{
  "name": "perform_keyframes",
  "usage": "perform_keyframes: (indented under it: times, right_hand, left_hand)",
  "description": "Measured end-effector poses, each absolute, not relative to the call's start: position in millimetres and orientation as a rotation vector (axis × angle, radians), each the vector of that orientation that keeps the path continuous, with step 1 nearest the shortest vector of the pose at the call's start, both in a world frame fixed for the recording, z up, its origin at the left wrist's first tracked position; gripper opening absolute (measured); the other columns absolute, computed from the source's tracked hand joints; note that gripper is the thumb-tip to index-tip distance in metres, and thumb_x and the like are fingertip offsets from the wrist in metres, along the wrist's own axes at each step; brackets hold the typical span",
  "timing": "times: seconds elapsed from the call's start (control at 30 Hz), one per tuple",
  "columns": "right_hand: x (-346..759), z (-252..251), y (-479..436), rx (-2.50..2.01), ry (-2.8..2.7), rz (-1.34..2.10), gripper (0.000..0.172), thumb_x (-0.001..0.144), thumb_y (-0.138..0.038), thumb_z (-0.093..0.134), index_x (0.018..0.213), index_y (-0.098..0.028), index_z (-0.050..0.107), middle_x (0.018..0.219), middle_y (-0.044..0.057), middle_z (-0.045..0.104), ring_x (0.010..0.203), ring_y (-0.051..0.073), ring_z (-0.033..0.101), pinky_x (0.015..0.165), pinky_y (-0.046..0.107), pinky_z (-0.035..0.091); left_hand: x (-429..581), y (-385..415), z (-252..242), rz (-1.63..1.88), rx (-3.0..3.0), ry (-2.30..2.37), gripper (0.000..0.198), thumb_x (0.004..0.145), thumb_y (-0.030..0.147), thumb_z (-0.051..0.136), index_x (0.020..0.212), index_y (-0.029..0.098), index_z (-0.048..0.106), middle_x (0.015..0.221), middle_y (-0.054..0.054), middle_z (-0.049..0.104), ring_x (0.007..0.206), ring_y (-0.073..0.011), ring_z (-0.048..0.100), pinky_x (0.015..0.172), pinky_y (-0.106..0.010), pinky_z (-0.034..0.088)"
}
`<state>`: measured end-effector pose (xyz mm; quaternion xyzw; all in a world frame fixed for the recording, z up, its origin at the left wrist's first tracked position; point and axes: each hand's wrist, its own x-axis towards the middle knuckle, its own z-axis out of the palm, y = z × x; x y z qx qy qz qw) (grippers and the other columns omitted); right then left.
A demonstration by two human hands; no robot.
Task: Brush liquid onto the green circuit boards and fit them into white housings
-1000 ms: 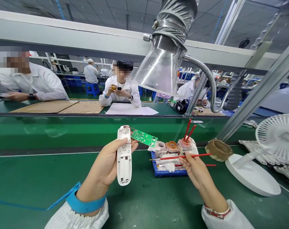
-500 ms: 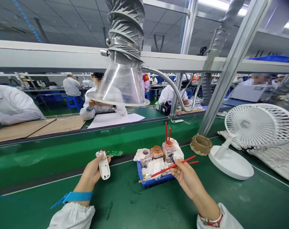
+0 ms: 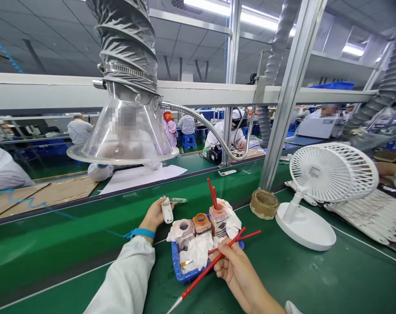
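My left hand [image 3: 154, 214] is reached out over the green belt. It grips a small white plastic housing [image 3: 167, 211] with a green circuit board [image 3: 179, 200] jutting out beside it. My right hand [image 3: 235, 268] pinches a red-handled paintbrush [image 3: 201, 275], whose tip points down and toward me past the tray's left front corner. Under that hand is a blue tray [image 3: 185, 278] with crumpled white tissue [image 3: 198, 250] and a second red brush [image 3: 250, 235] lying across it. In the tray stand an orange-rimmed bottle [image 3: 201, 223] and a tissue-wrapped bottle [image 3: 217, 220] with red brushes upright.
A clear extraction hood [image 3: 129, 131] hangs above the belt. To the right are a tape roll [image 3: 264, 204], a white fan [image 3: 305, 226] and rows of white parts [image 3: 364, 211]. A metal post [image 3: 283, 96] rises behind the roll. Co-workers sit across the line.
My view has turned right. My left hand has moved farther out with the housing, closer to the tray. The brush in my right hand has swung so its tip points toward me.
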<state>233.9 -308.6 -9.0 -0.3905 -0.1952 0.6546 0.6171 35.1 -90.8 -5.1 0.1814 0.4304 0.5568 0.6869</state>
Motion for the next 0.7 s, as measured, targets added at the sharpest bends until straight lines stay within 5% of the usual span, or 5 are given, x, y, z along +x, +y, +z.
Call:
perform_keyframes:
  times: [0.33,0.53,0.7]
  right_hand:
    - [236,-11,-300,-0.934,-0.370,1.543,0.059,0.044,-0.047,0.084,0.073,-0.020,0.041,0.052,0.000,0.062,0.038,0.009,0.051,0.036,0.016,0.039]
    - [239,-10,-301,-0.897,-0.389,1.539,0.053,0.050,-0.043,0.083,0.072,-0.019,0.041,0.056,0.003,0.064,0.038,0.008,0.049,0.036,0.016,0.038]
    - [243,-12,-304,-0.839,-0.419,1.515,0.045,0.058,-0.038,0.080,0.073,-0.019,0.042,0.057,0.002,0.063,0.040,0.008,0.050,0.037,0.017,0.037]
  left_hand:
    - [48,-47,-17,1.165,0.556,0.978,0.028,0.087,0.028,0.053,0.111,0.014,0.053,0.107,-0.008,0.058,0.087,-0.0178,0.059,0.071,-0.035,0.052]
    - [-7,-77,-20,1.299,0.645,1.035,0.010,0.087,0.019,0.053,0.088,0.011,0.058,0.072,0.002,0.056,0.053,-0.0057,0.051,0.045,-0.017,0.044]
    - [-23,-118,-25,1.393,0.685,1.048,0.023,0.086,0.027,0.055,0.069,0.011,0.054,0.046,0.009,0.036,0.035,-0.0018,0.030,0.032,-0.012,0.025]
